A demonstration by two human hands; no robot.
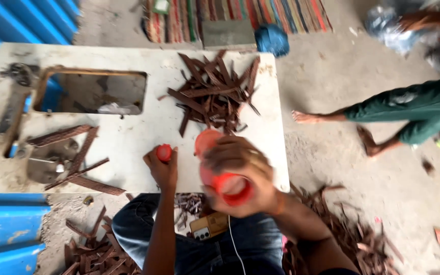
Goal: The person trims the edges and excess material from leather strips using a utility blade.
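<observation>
the right hand [240,170] grips a red container [232,188] raised near the camera; the left hand [163,170] pinches its small red cap [164,152] over the table [128,127]. tilted, the open container could spill onto the lap.

1. white worktable [138,127], top scuffed and stained, with a rectangular cut-out [91,91] on its left half.
2. heap of dark brown strips [212,91] on the table's far right part.
3. a few longer brown strips [77,158] lie loose near the table's left front edge.
4. more brown scraps [95,252] litter the concrete floor below.
5. striped mat [240,18] beyond the table; blue bundle [272,39] beside it.
6. another person's bare legs in green trousers [408,109] at right.
7. blue corrugated sheet [8,231], lower left.
</observation>
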